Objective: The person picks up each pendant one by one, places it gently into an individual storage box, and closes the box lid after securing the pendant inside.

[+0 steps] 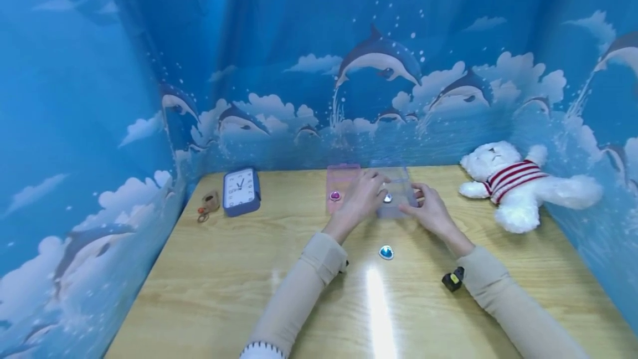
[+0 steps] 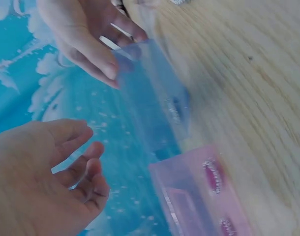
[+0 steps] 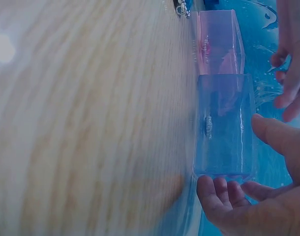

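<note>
A clear bluish plastic box (image 2: 152, 93) stands at the back of the table, with a pale gem (image 1: 387, 198) inside it. My right hand (image 1: 430, 209) holds its right end, thumb on one side and fingers around the end. Left of it, touching or nearly so, is a see-through pink box (image 3: 221, 42) containing a magenta gem (image 1: 334, 196). My left hand (image 2: 46, 177) hovers over the two boxes, fingers loosely bent and nothing in them. Closer to me on the wood lies a blue gem (image 1: 386, 252) with a sparkling rim.
A purple-framed clock (image 1: 241, 191) stands at the back left, beside a small brown trinket (image 1: 209, 203). A white plush bear (image 1: 523, 181) in a striped shirt lies at the back right. Dolphin-print curtain (image 1: 299, 43) encloses the table's (image 1: 209, 287) back and sides.
</note>
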Motion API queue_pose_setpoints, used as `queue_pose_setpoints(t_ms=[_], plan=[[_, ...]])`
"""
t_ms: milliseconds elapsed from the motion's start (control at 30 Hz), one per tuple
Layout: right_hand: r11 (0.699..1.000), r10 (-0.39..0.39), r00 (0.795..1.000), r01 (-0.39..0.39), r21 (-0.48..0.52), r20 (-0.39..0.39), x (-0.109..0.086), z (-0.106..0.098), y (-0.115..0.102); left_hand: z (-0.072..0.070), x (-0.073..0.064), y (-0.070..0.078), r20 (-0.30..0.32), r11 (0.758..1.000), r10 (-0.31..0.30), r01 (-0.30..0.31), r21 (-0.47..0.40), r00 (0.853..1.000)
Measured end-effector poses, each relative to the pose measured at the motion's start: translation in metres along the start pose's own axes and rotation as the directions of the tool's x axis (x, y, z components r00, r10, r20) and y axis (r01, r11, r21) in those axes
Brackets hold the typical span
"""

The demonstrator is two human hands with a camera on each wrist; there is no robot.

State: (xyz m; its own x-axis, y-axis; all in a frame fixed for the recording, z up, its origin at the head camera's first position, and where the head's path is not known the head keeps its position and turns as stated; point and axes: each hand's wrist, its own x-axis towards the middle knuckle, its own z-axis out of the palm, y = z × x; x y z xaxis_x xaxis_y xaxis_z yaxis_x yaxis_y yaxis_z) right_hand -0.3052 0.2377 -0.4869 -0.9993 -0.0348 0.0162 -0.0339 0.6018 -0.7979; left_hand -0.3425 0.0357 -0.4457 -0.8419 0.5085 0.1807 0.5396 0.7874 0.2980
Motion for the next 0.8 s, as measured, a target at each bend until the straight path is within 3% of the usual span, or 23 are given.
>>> queue_pose_setpoints(t_ms=[100,233,500,800], plan=[[1.0,-0.014,1.0,0.014,0.01,-0.006,0.001,-0.001,0.001,-0.007,-0.01,0.006,0.033,0.999,0.03,-0.028,-0.037,0.999],[1.0,-0.015,1.0,0.015,0.016,0.003,0.0,-0.002,0.0,-0.007,-0.026,0.015,0.136,0.995,0.083,-0.076,-0.058,0.987],[1.0,0.013,1.0,-0.013,0.006,0.019,-0.001,-0.001,0.0,0.008,-0.058,0.024,0.334,0.987,0.16,-0.144,-0.071,0.929],[1.0,0.023,0.999,-0.023,-0.004,0.026,0.0,0.0,0.002,0.009,-0.074,0.018,0.489,0.974,0.21,-0.223,-0.033,0.846]])
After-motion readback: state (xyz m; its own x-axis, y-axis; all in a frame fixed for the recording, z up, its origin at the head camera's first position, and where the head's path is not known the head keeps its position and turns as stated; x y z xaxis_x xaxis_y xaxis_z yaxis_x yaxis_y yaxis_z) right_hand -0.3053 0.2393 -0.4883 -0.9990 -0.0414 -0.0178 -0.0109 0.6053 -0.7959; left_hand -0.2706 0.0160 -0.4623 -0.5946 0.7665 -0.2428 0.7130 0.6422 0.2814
